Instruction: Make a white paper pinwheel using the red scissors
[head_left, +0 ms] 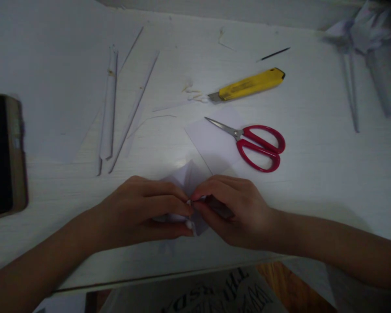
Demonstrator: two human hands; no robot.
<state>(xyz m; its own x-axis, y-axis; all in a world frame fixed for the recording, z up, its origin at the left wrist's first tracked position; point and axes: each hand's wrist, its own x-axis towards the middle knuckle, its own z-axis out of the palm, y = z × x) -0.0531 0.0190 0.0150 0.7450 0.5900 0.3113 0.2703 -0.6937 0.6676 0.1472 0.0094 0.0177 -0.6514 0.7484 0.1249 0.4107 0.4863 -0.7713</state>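
A folded piece of white paper (181,174) is between my two hands, low in the middle of the view. My left hand (140,208) grips its left side, fingers closed over it. From the right, my right hand (237,208) pinches the paper near its centre with thumb and forefinger. The fingertips of both hands almost meet there, and they hide much of the folds. Just beyond my hands lies a flat square of white paper (198,134), partly under red-handled scissors (260,148).
A yellow box cutter (252,84) lies blade out beside broken cotton swabs (197,96). Rolled paper tubes (109,108) and a large paper sheet (45,78) are at left, with a phone (3,156). Paper pinwheels (361,39) stand far right; a thin black pen refill (275,54) lies behind the cutter.
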